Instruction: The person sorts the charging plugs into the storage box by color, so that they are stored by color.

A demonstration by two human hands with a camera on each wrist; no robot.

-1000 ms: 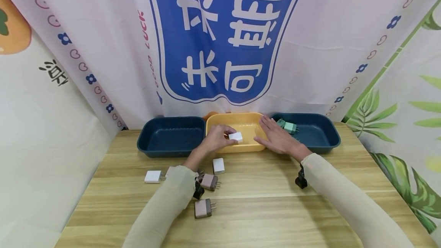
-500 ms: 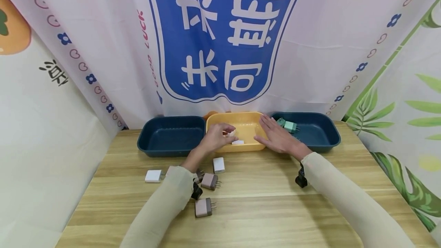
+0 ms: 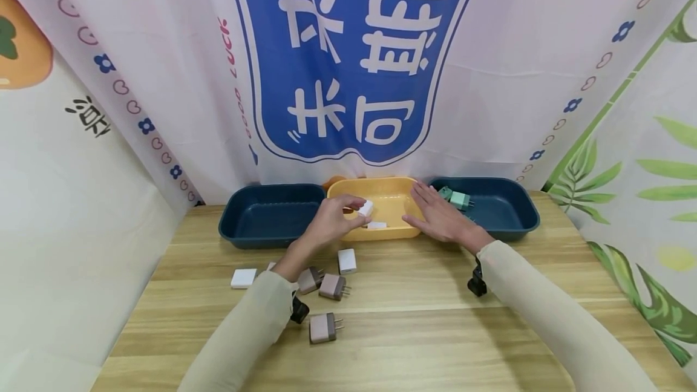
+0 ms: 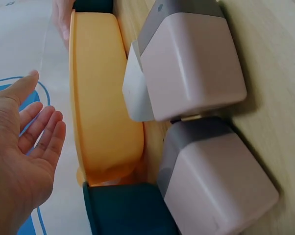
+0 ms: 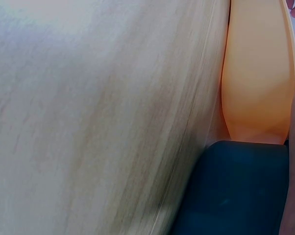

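Clock positions are taken about the yellow tray (image 3: 396,205) in the head view. It stands between the left teal tray (image 3: 267,219) at nine o'clock and the right teal tray (image 3: 506,207) at three. Green charger plugs (image 3: 460,201) lie in the right teal tray, near its ten o'clock; the tilted white charger block (image 3: 365,208) and the partly hidden white charger block (image 3: 377,225) lie in the yellow tray, a division that suggests placement by colour. On the wooden tabletop (image 3: 414,319), pink-and-grey charger plugs (image 3: 322,328) and a loose white charger block (image 3: 346,261) lie around seven o'clock, probably for easy reach. The left hand (image 3: 333,219) has its thumb and fingers bowed well apart beside the tilted block, apparently holding nothing; contact cannot be judged. The right hand (image 3: 440,216), fingers straight and gripping nothing, lies over the adjoining rims at three o'clock, perhaps to steady the yellow tray.
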